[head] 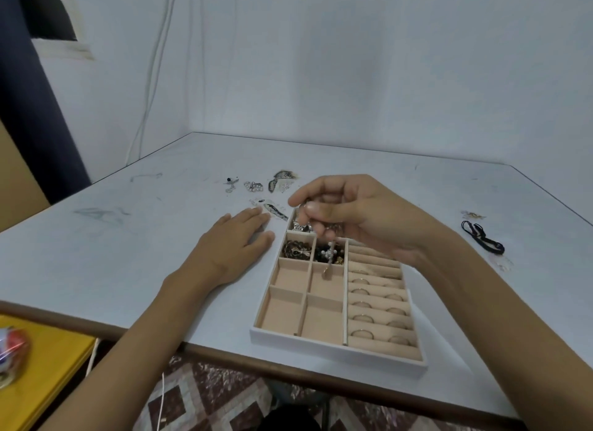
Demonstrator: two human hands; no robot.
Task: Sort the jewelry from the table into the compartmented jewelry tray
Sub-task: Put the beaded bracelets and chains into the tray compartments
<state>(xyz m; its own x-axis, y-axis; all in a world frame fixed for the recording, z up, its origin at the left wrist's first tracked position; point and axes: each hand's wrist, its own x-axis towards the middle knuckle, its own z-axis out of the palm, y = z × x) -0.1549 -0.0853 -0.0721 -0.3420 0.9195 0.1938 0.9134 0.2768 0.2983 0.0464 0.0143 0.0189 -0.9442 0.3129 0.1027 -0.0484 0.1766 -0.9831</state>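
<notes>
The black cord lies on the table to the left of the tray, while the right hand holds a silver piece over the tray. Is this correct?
One detail is wrong. The head view shows the black cord on the table to the right of the tray, not the left. The rest stands: the right hand holds a silver piece over the tray.

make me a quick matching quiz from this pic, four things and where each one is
Things:
1. left hand
2. right hand
3. black cord
4. rings

Places:
a. in the slotted rows on the right side of the tray
b. flat on the table, left of the tray
c. lying on the table, apart from the tray on its right
d. above the tray, pinching a dangling silver piece

Pairs: 1-b, 2-d, 3-c, 4-a
</notes>
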